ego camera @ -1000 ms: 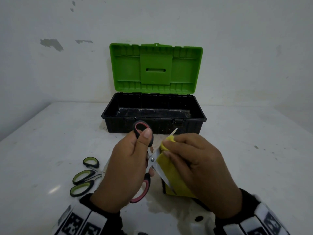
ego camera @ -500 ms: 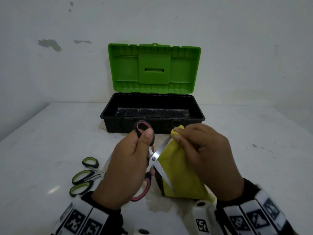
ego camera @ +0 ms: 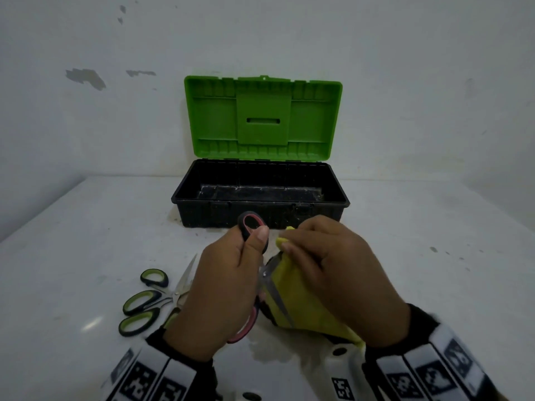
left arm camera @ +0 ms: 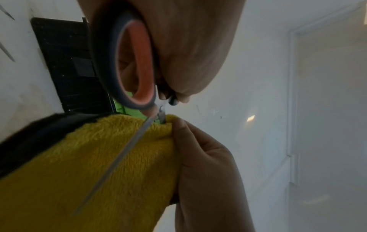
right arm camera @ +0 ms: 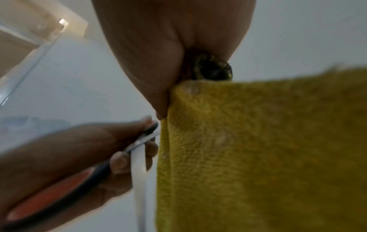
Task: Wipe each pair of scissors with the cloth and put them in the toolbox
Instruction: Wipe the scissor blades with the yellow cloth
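My left hand [ego camera: 228, 285] grips the red-handled scissors [ego camera: 251, 225] by the handles, blades spread open, above the table in front of the toolbox [ego camera: 260, 209]. One blade [ego camera: 278, 299] lies bare against the yellow cloth [ego camera: 301, 302]; the other is wrapped in the cloth, which my right hand [ego camera: 327, 264] pinches around it near the pivot. The left wrist view shows the red handle loop [left arm camera: 137, 62], the bare blade [left arm camera: 123, 153] and the cloth [left arm camera: 89, 172]. The right wrist view shows the cloth [right arm camera: 258, 149] hanging from my fingers and the scissors [right arm camera: 139, 146].
The black toolbox stands open at the back with its green lid [ego camera: 263, 117] upright against the wall. Two green-handled pairs of scissors [ego camera: 144, 302] lie on the white table [ego camera: 86, 227] left of my left hand.
My right hand slid the cloth along the blade from its tip back to the pivot. The left hand kept the scissors nearly still.
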`<state>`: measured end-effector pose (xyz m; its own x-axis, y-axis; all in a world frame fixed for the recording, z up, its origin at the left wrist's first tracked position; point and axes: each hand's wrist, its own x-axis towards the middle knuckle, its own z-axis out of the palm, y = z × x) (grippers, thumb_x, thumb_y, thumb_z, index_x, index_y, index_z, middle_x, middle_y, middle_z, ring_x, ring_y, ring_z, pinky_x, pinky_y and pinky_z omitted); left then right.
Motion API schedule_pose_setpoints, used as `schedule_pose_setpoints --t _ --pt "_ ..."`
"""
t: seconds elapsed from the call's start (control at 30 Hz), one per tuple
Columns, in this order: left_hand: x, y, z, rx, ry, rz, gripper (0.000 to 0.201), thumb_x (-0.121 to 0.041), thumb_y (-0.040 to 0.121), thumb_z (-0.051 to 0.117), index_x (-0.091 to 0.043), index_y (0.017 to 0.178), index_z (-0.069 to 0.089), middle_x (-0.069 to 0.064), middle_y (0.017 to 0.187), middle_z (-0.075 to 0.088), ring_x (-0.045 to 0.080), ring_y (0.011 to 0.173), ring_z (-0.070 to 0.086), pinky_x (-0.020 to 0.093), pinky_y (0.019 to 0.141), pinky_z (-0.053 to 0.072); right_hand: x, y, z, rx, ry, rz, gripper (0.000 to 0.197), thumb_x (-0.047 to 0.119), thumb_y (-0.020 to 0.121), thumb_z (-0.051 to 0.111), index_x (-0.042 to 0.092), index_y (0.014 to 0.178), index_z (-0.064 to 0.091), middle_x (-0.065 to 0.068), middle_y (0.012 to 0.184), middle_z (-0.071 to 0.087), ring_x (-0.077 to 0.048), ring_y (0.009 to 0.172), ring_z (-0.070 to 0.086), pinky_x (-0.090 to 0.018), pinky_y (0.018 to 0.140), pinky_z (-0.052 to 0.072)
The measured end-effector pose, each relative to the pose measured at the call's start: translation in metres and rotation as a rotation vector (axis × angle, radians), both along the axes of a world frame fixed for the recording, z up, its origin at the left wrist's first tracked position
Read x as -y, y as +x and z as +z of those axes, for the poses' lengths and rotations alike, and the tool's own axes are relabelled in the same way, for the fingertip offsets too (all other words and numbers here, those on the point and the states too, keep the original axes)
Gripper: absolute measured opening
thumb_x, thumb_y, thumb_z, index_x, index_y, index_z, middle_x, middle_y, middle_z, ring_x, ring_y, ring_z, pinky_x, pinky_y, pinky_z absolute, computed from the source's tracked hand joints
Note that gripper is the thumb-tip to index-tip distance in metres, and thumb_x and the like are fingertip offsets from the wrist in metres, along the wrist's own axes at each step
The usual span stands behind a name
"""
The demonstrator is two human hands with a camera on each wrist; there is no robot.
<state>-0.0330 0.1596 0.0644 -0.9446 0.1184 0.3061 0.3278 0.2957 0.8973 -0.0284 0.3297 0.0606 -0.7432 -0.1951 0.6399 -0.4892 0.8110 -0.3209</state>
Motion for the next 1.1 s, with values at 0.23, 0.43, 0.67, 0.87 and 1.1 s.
schedule_pose_setpoints --t 0.23,0.43,0.67,0.87,1.1 --pt "0.000 0.002 -0.002 -0.086 0.017 0.005 0.036 -0.044 0.093 0.041 -0.021 0.066 0.046 -0.004 0.049 0.054 0.017 0.040 0.059 0.016 0.041 0.043 -0.003 -0.002 0.003 0.011 -0.066 -0.002 0.019 0.034 0.092 0.060 0.026 0.100 0.076 0.010 0.088 0.065 -0.004 0.079 0.058 -0.019 0.071 0.048" --pt "-0.002 0.004 -0.003 -0.148 0.005 0.010 0.031 -0.046 0.091 0.041 -0.026 0.069 0.048 -0.005 0.051 0.057 0.010 0.039 0.057 0.018 0.042 0.045 -0.010 -0.008 0.004 0.015 -0.097 -0.050 0.016 0.032 0.091 0.063 0.026 0.098 0.076 0.010 0.087 0.067 -0.004 0.080 0.060 -0.024 0.073 0.052" --pt "-0.003 -0.002 -0.006 -0.185 -0.044 0.070 0.036 -0.053 0.089 0.038 -0.026 0.068 0.050 -0.004 0.053 0.056 0.006 0.053 0.058 0.014 0.050 0.044 0.016 0.008 -0.002 0.026 -0.009 0.045 0.028 0.035 0.093 0.051 0.023 0.097 0.076 0.007 0.085 0.064 -0.008 0.075 0.056 -0.019 0.067 0.047" --pt "-0.001 0.003 0.001 -0.122 0.028 0.012 0.037 -0.045 0.091 0.042 -0.015 0.071 0.051 -0.007 0.052 0.052 0.006 0.041 0.052 0.017 0.043 0.044 -0.007 -0.004 0.000 0.010 -0.081 -0.008 0.021 0.036 0.093 0.059 0.026 0.100 0.076 0.010 0.087 0.063 -0.006 0.080 0.058 -0.026 0.069 0.051" --pt "0.000 0.001 0.002 0.057 0.117 0.001 0.043 -0.045 0.094 0.046 -0.008 0.073 0.051 0.012 0.058 0.044 0.023 0.045 0.051 0.019 0.043 0.047 -0.029 -0.018 0.005 0.024 -0.131 -0.127 0.012 0.028 0.091 0.067 0.028 0.098 0.077 0.012 0.089 0.069 -0.001 0.082 0.061 -0.010 0.075 0.045"
